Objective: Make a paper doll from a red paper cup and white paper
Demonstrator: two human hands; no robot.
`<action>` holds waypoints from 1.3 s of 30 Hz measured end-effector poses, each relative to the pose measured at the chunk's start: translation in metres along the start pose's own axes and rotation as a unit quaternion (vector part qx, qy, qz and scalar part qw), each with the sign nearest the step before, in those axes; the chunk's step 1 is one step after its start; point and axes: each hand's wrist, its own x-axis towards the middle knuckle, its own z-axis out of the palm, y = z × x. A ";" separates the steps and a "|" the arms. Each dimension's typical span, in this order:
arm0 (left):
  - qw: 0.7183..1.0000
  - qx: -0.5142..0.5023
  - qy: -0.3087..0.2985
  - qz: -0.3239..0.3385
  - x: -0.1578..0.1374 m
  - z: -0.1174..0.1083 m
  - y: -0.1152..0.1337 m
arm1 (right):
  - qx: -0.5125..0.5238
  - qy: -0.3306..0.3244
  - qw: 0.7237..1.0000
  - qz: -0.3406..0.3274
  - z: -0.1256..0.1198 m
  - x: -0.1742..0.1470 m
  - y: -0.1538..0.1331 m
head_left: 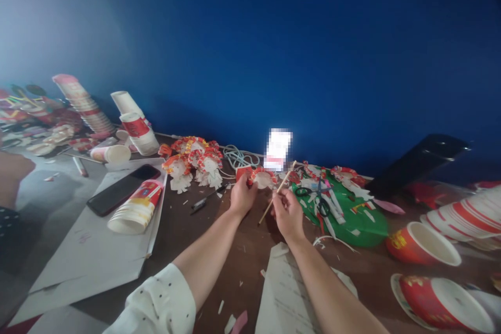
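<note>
My left hand point(242, 197) is closed at mid-table, pinching a red-and-white paper cutout point(263, 179) by its side. Just to the right, my right hand point(288, 213) is shut on a thin wooden stick point(282, 183) that slants up to the right. The stick is close to the cutout; I cannot tell whether they touch. Beyond my left hand sits a pile of similar red-and-white cutouts point(195, 159). A black pen point(207, 199) lies to the left of that hand. Dark-handled scissors point(321, 203) rest on a green sheet point(364, 227) beside my right hand.
Paper cups point(136, 209) and a dark phone point(124, 189) lie on white sheets at left. Stacked cups point(88, 104) stand farther back. At right are red cups point(425, 245) and a black object point(422, 162). A blue wall point(250, 52) closes the far side. Someone's arm point(13, 177) shows at far left.
</note>
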 end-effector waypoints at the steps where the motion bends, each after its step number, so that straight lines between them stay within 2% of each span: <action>1: 1.000 0.000 -0.002 0.000 0.000 0.000 0.000 | 0.003 -0.001 1.000 -0.001 0.000 0.000 0.000; 10: 0.999 -0.032 0.004 0.020 -0.001 -0.003 -0.004 | -0.008 0.001 1.000 -0.020 0.002 0.001 0.000; 21: 1.000 0.021 -0.010 -0.003 0.001 -0.001 0.001 | -0.028 0.016 0.999 -0.033 0.000 0.002 0.000; 30: 1.000 0.021 -0.007 -0.002 0.001 0.000 0.000 | -0.019 0.009 0.999 -0.040 0.001 0.005 0.003; 39: 0.999 0.039 0.006 -0.003 -0.003 -0.001 -0.001 | -0.032 0.079 0.995 -0.058 -0.006 0.013 0.010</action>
